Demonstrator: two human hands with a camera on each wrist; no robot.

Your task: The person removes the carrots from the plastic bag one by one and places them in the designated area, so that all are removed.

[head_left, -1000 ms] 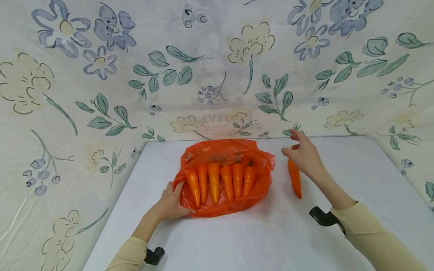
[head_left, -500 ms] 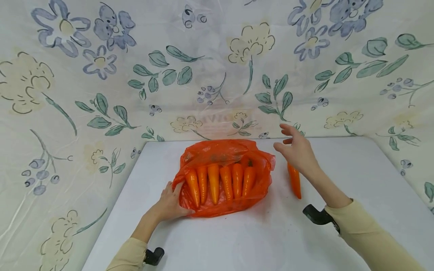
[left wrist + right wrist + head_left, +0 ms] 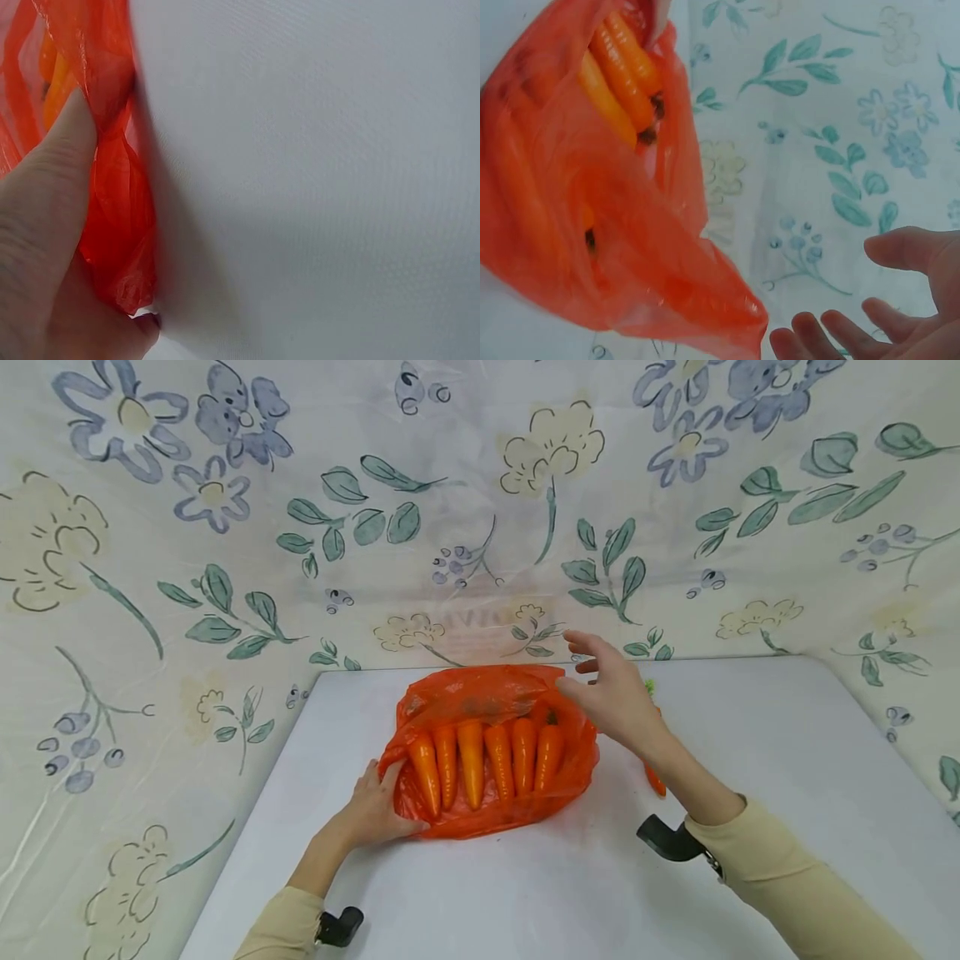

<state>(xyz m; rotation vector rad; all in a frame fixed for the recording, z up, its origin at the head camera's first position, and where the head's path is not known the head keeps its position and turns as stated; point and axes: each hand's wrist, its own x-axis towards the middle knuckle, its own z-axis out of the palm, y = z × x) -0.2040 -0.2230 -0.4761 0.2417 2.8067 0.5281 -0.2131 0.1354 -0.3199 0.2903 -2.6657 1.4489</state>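
Observation:
A red plastic bag (image 3: 487, 689) lies on the white table with several orange carrots (image 3: 472, 768) side by side in its opening. My left hand (image 3: 375, 806) holds the bag's left side; in the left wrist view its thumb lies over the crumpled red plastic (image 3: 124, 217). Over the bag's right end hovers my right hand (image 3: 615, 697), fingers spread and holding nothing. The right wrist view has that hand (image 3: 937, 292) apart from the bag's tip (image 3: 739, 307). One loose carrot (image 3: 655, 781) with a green top lies right of the bag, partly hidden behind the right hand.
A flower-patterned sheet (image 3: 465, 485) rises behind the white table (image 3: 487, 902) and along its sides. Black wrist mounts (image 3: 670, 839) stick out at both sleeves. Small dark specks lie on the table near the bag.
The right hand has moved left, from over the loose carrot to the bag's right end, uncovering the carrot's green top. The left hand and the bag stay put.

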